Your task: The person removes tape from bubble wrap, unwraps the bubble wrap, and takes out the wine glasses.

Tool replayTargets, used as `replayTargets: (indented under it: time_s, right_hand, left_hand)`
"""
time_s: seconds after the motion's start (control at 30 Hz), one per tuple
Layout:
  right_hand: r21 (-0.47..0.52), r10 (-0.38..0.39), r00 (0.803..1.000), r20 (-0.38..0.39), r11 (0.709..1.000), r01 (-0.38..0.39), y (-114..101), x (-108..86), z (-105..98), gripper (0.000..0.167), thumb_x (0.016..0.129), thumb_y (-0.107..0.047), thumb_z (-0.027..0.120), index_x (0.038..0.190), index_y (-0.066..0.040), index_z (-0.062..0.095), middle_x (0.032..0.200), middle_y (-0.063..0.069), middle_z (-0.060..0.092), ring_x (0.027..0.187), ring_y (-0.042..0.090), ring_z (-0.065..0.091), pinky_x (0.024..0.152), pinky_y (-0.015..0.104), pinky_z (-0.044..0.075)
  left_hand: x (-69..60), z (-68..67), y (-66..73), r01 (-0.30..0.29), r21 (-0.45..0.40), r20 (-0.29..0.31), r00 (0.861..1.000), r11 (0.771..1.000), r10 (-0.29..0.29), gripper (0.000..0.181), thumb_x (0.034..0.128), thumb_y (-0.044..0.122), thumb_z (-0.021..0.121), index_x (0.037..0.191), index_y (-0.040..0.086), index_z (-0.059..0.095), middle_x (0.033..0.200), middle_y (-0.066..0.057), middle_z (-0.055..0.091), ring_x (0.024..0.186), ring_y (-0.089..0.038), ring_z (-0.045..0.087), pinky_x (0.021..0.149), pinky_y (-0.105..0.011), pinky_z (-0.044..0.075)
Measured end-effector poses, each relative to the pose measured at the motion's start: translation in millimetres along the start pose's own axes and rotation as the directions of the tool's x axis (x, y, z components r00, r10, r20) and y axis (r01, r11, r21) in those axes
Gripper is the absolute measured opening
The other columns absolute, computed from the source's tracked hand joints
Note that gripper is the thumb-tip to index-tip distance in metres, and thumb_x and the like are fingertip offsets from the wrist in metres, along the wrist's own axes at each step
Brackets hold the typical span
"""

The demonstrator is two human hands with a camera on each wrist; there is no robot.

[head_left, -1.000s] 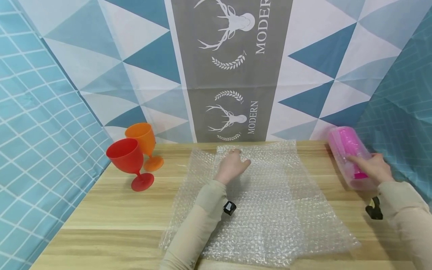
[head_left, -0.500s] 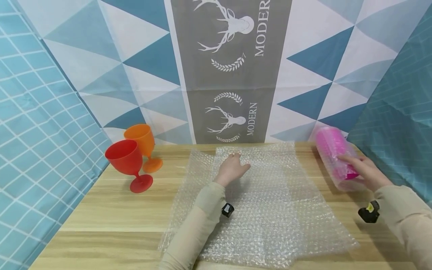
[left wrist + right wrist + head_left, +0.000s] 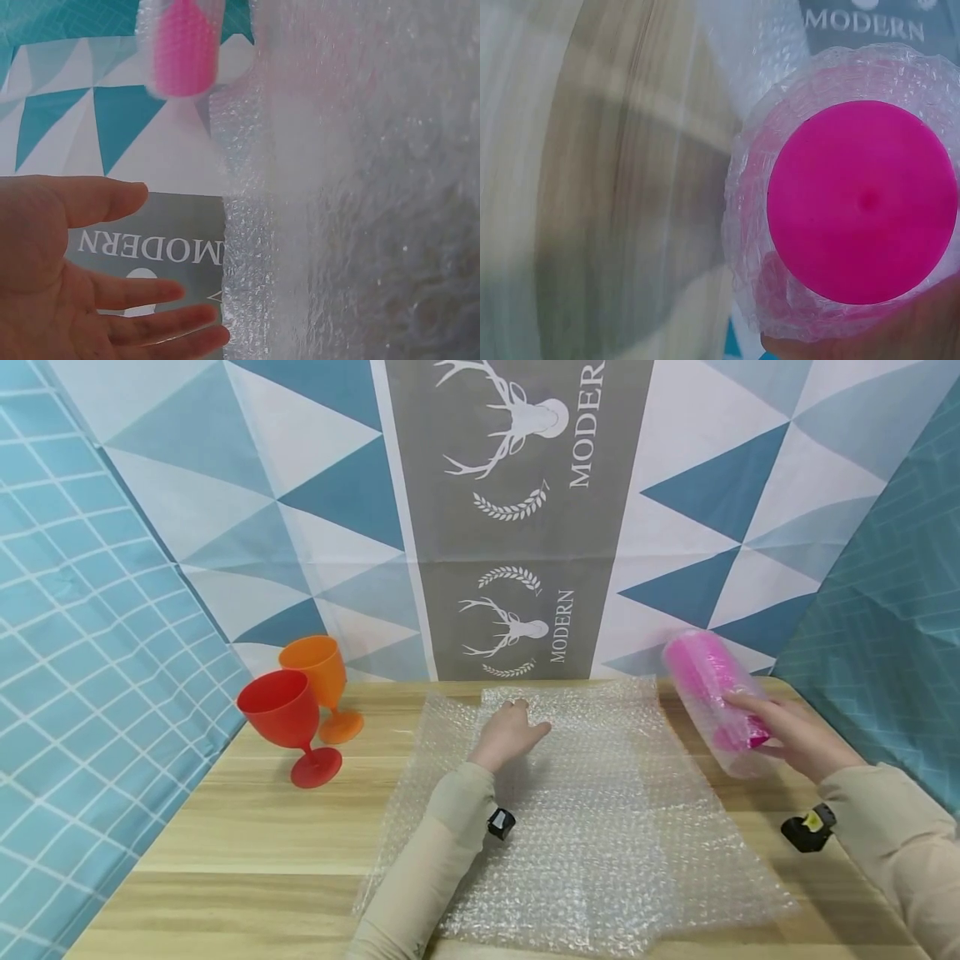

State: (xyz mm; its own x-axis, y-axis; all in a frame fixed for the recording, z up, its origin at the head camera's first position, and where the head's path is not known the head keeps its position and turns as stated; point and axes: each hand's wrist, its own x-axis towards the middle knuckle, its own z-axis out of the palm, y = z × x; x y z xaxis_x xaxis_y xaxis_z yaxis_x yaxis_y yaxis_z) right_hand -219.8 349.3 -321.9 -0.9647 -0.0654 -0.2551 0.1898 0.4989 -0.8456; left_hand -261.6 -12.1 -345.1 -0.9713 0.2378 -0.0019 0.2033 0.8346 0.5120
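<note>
In the head view, my right hand (image 3: 798,737) grips a pink goblet (image 3: 705,672) rolled in bubble wrap, tilted above the right side of the table. The right wrist view faces its round pink base (image 3: 862,202), ringed by layers of clear wrap (image 3: 754,187). A bubble wrap sheet (image 3: 577,835) lies flat in the middle of the table. Over its far left part is my left hand (image 3: 507,735), fingers and thumb spread, holding nothing. In the left wrist view those fingers (image 3: 165,322) are extended beside the sheet's edge; contact with it cannot be told.
A red goblet (image 3: 281,710) and an orange goblet (image 3: 315,668) stand upright at the table's left. The wooden table (image 3: 247,877) meets a patterned wall cloth (image 3: 517,527) at the back. Blue cloths hang on the left (image 3: 67,610) and right (image 3: 877,635).
My right hand has carried the wrapped pink goblet leftward from the table's right edge, toward the flat sheet, and lifted it slightly. My left hand has barely moved.
</note>
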Motion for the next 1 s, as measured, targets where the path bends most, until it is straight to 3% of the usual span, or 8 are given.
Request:
replayTargets:
  time_s: [0.1, 0.2, 0.33, 0.63, 0.83, 1.0]
  right_hand:
    - [0.002, 0.002, 1.000, -0.009, 1.000, -0.002, -7.8, 1.0, 8.5, 0.077, 0.091, -0.052, 0.036, 0.135, 0.008, 0.018, 0.115, 0.009, 0.041, 0.091, 0.008, 0.050, 0.087, 0.043, 0.044]
    - [0.010, 0.016, 1.000, -0.012, 1.000, -0.016, -14.5, 2.3, 17.2, 0.078, 0.090, -0.052, 0.038, 0.134, 0.010, 0.019, 0.118, 0.013, 0.040, 0.096, 0.014, 0.047, 0.090, 0.049, 0.042]
    - [0.036, 0.017, 1.000, -0.007, 0.999, -0.017, -22.7, 2.1, 29.0, 0.078, 0.090, -0.051, 0.041, 0.134, 0.010, 0.020, 0.116, 0.012, 0.041, 0.097, 0.015, 0.046, 0.090, 0.047, 0.042]
    - [0.059, 0.007, 0.996, 0.084, 0.998, -0.012, -37.2, -4.0, 57.1, 0.081, 0.090, -0.050, 0.043, 0.138, 0.008, 0.013, 0.127, 0.019, 0.037, 0.108, 0.026, 0.046, 0.090, 0.045, 0.041]
    - [0.071, 0.034, 0.991, 0.127, 0.997, -0.043, -45.3, -9.3, 76.7, 0.088, 0.089, -0.052, 0.042, 0.141, 0.005, 0.002, 0.137, 0.026, 0.024, 0.121, 0.040, 0.034, 0.093, 0.051, 0.039]
    - [0.085, 0.046, 0.988, 0.148, 0.995, -0.059, -52.3, -12.9, 95.5, 0.087, 0.089, -0.054, 0.042, 0.142, 0.003, 0.003, 0.138, 0.026, 0.026, 0.123, 0.041, 0.033, 0.093, 0.053, 0.039]
  left_hand:
    - [-0.6, -1.4, 1.2, -0.004, 0.021, -0.013, 1.000, 1.000, 0.004, 0.064, 0.0873, 0.042, 0.051, 0.132, -0.003, 0.041, 0.132, -0.020, 0.045, 0.119, -0.033, 0.046, 0.098, -0.045, 0.039]
    - [-0.3, -1.9, 2.4, -0.004, 0.048, -0.024, 1.000, 0.999, 0.005, 0.065, 0.0874, 0.044, 0.050, 0.133, -0.002, 0.040, 0.133, -0.019, 0.045, 0.120, -0.032, 0.046, 0.098, -0.044, 0.039]
    - [0.4, -1.4, 4.6, -0.007, 0.056, -0.027, 1.000, 0.998, 0.009, 0.065, 0.0881, 0.043, 0.050, 0.134, -0.001, 0.039, 0.135, -0.018, 0.043, 0.123, -0.032, 0.043, 0.100, -0.043, 0.037]
    - [-0.1, 0.2, 9.0, -0.023, 0.053, -0.043, 0.999, 0.998, 0.025, 0.062, 0.0877, 0.042, 0.051, 0.131, -0.003, 0.043, 0.129, -0.019, 0.049, 0.115, -0.032, 0.050, 0.095, -0.042, 0.042]
    - [0.6, 0.1, 12.5, -0.047, -0.021, -0.048, 0.998, 0.999, 0.046, 0.062, 0.0879, 0.041, 0.052, 0.133, 0.001, 0.040, 0.132, -0.016, 0.048, 0.120, -0.030, 0.047, 0.099, -0.041, 0.039]
    - [1.8, 1.2, 16.8, -0.067, -0.112, -0.042, 0.997, 0.991, 0.062, 0.065, 0.0884, 0.040, 0.052, 0.138, 0.002, 0.033, 0.138, -0.014, 0.042, 0.126, -0.029, 0.040, 0.103, -0.042, 0.034]
